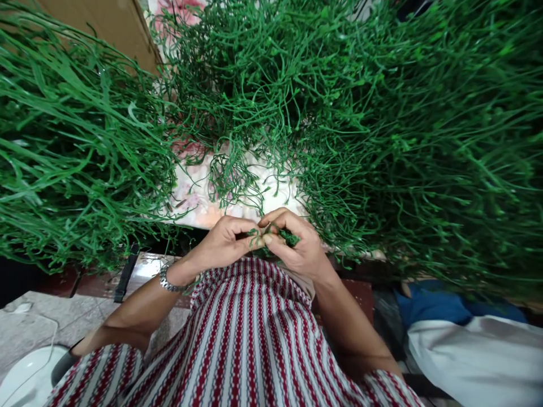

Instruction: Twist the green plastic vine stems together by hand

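Both hands meet at the table's near edge, in front of the striped garment. My left hand [231, 240], with a metal watch band [169, 278] at its wrist, pinches small green stems between thumb and forefinger. My right hand [294, 240] touches its fingertips and is closed round a small green bunch [291, 238], partly hidden by the fingers. Just beyond them, thin green stems [233, 175] lie scattered on a pale flowered cloth [197, 195].
Tall heaps of green stems rise at the left [76, 147], the back [271, 68] and the right [445, 158]. A cardboard box [114, 28] stands back left. Someone in white and blue clothing [475, 350] is at lower right. A white round object [31, 376] is at lower left.
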`<act>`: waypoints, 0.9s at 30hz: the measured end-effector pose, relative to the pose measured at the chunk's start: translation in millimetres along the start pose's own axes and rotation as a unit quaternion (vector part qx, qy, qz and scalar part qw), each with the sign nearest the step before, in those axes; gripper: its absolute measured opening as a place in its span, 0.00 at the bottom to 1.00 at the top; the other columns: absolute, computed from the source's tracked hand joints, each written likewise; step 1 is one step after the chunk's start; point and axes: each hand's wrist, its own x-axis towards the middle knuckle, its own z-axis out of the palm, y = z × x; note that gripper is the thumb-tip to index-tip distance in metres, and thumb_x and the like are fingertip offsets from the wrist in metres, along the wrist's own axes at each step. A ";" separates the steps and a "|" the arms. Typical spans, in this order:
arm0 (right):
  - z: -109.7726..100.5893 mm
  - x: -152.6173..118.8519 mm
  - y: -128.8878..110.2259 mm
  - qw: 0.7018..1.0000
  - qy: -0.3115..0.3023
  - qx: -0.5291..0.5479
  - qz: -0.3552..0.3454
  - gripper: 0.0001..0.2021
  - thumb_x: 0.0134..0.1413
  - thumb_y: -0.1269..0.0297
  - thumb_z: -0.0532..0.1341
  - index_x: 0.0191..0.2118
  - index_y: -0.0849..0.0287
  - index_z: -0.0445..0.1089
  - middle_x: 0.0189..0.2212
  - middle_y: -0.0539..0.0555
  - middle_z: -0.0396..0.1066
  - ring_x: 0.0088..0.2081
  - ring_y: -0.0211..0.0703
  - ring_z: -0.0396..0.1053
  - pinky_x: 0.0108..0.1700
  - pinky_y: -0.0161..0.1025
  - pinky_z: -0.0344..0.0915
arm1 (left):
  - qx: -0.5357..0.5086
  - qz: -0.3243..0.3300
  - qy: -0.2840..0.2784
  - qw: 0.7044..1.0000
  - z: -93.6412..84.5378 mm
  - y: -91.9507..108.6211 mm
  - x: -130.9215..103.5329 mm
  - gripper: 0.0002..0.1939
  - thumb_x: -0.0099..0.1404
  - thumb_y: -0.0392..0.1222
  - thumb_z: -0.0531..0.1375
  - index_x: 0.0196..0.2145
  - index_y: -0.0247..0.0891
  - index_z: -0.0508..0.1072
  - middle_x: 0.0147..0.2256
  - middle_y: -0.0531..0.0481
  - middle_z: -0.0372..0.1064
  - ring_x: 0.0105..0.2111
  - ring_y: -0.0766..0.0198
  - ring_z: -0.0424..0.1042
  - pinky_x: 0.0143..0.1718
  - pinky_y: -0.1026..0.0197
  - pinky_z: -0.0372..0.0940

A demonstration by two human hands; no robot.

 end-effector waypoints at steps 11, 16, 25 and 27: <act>-2.2 -7.1 -2.4 0.991 -0.057 -0.120 0.007 0.09 0.57 0.67 0.56 0.43 0.62 0.64 0.34 0.55 0.67 0.35 0.39 0.65 0.37 0.36 0.62 | 0.006 -0.009 0.085 0.996 4.8 -10.0 -1.6 0.18 0.57 0.50 0.60 0.19 0.32 0.68 0.18 0.53 0.61 0.21 0.71 0.58 0.22 0.69 0.54; -5.6 -3.5 -3.0 0.992 -0.102 -0.070 -0.008 0.05 0.58 0.67 0.55 0.34 0.62 0.66 0.27 0.52 0.63 0.29 0.36 0.61 0.32 0.34 0.58 | 0.059 0.042 -0.033 0.997 -7.1 -7.0 -0.6 0.18 0.61 0.48 0.56 0.20 0.33 0.67 0.18 0.55 0.56 0.20 0.72 0.55 0.22 0.68 0.51; -8.1 -0.5 1.1 0.937 -0.171 0.302 0.036 0.13 0.56 0.60 0.58 0.25 0.63 0.67 0.20 0.50 0.63 0.23 0.34 0.61 0.28 0.33 0.57 | -0.118 -0.016 -0.194 0.974 -11.1 -3.9 -0.4 0.18 0.54 0.50 0.61 0.17 0.33 0.68 0.16 0.53 0.57 0.19 0.70 0.54 0.21 0.65 0.51; -9.5 -0.9 1.6 0.936 -0.131 0.321 0.061 0.13 0.55 0.59 0.59 0.25 0.62 0.67 0.20 0.50 0.63 0.24 0.34 0.61 0.28 0.33 0.58 | -0.165 -0.035 -0.152 0.974 -8.0 -6.5 -0.4 0.17 0.53 0.49 0.62 0.18 0.33 0.67 0.16 0.53 0.56 0.18 0.70 0.53 0.20 0.65 0.50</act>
